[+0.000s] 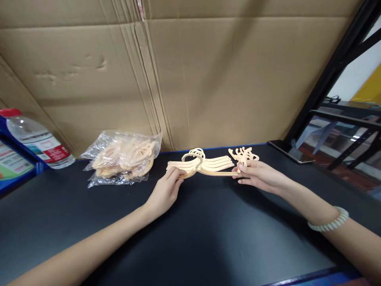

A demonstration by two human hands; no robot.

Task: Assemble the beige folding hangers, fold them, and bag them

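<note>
Both hands on a stack of cream plastic hangers lying flat on the black desk, toward the back edge, just in front of the cardboard wall.

Left hand: fingers pinched on the stack's left end, just below the hooks. Right hand: fingers closed on the right end of the stack. Stack spans between the two hands, ends roughly aligned (hooks bunched at centre-top).

A separate small pile of cream hanger pieces sits just behind the right hand, touching or nearly touching the stack; cannot tell which.

Around it:
- clear plastic bag with more of the same cream hangers, left of the stack, near but apart
- water bottle on its side, far left, red cap
- dark phone flat at right rear of desk
- pale coiled band on right wrist
</note>
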